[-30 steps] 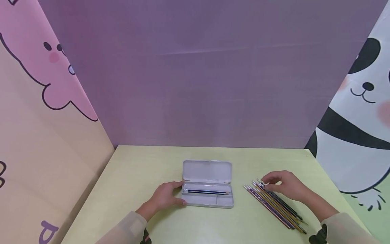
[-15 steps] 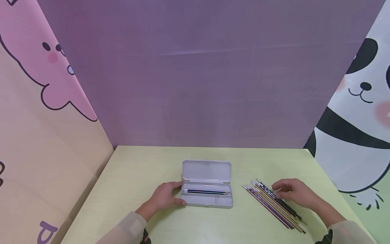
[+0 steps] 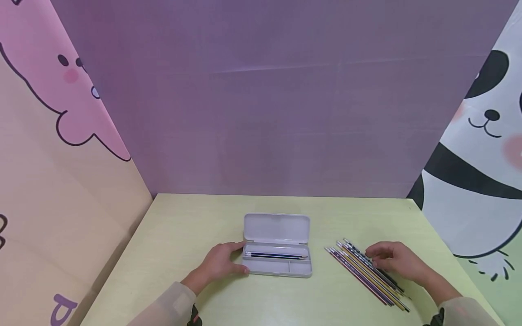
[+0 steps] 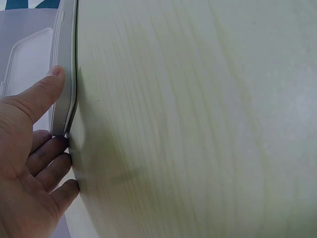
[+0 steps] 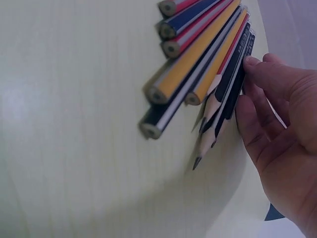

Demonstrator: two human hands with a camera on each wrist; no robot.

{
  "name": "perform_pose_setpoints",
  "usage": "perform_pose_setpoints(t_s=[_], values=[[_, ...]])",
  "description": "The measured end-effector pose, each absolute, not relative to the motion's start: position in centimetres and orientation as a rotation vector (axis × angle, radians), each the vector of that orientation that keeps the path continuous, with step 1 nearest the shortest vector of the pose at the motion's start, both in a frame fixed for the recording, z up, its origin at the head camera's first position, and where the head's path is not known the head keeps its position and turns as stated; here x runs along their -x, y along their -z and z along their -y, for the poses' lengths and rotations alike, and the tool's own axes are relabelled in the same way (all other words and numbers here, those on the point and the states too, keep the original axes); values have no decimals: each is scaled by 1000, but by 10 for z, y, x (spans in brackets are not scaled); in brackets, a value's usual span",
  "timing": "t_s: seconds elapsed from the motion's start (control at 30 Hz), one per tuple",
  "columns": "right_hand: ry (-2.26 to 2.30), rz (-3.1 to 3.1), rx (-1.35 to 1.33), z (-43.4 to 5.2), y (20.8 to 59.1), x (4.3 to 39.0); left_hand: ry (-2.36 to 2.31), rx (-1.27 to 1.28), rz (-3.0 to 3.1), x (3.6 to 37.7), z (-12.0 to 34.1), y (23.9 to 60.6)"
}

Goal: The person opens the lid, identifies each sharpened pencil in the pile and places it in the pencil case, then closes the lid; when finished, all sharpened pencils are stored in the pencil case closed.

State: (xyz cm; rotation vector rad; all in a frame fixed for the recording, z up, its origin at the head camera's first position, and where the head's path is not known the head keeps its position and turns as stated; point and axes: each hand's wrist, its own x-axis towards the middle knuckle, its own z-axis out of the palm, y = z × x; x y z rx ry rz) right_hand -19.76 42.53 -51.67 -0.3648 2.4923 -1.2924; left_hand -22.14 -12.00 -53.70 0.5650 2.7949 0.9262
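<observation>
A grey pencil case [image 3: 299, 269] lies open at the table's middle with its lid [image 3: 276, 228] raised behind it. One dark blue pencil [image 3: 275, 256] lies inside. My left hand [image 3: 238, 258] holds the case's left end; in the left wrist view the thumb [image 4: 47, 87] lies along the case's side [image 4: 63, 59] and the fingers [image 4: 54, 163] curl at its corner. Several pencils [image 3: 363, 271] lie in a slanted row to the right. My right hand [image 3: 373, 259] rests over them. In the right wrist view its fingertips [image 5: 247, 99] touch the outermost black pencil [image 5: 233, 84].
The pale yellow-green table [image 3: 183, 226] is walled by a purple panel [image 3: 277, 99] at the back, a pink cartoon panel [image 3: 49, 136] on the left and a panda panel [image 3: 481, 158] on the right. The pencil tips [image 5: 198, 161] point toward the near edge.
My right hand has slid from the pencils' far eraser ends toward me along the row. The left hand and the case have not moved.
</observation>
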Motion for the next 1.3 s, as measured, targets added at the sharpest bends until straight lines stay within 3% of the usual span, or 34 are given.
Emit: perform_pose_setpoints(t_s=[1.03,1.3], values=[[877,-2821,358,-414,512,208,-919,-560,-2786,220,119,535],[991,-2802,420,-401,488,214,-917,-570,-2792,220,120,533]])
